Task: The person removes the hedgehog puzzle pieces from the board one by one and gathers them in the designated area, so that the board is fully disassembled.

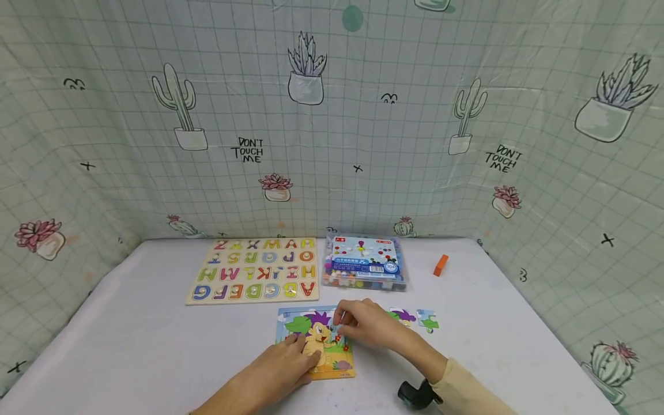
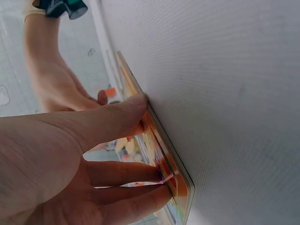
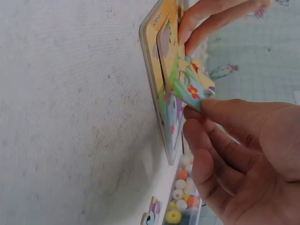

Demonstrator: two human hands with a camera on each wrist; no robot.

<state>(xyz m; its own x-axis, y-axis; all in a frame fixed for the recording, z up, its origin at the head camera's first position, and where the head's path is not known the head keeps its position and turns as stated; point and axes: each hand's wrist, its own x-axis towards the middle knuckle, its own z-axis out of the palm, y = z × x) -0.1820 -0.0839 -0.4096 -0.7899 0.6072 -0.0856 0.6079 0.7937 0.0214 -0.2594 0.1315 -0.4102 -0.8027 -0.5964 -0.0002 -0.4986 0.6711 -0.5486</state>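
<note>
With our right hand [image 1: 369,324] we pinch a tilted puzzle piece [image 3: 191,91] between thumb and finger at the right side of the puzzle board [image 1: 346,374]. Our left hand [image 1: 284,364] rests on the board's left side, fingers extended, clasping nothing. Loose pieces [image 1: 427,319] lie farther right.

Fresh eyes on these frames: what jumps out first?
Likely the bright cartoon-animal puzzle at the near middle of the white table, left hand resting on it, right hand pinching a piece at its right side. Next, the colourful alphabet board behind it to the left. The backdrop, printed with cacti and "DON'T TOUCH ME", fills the upper head view.
</note>
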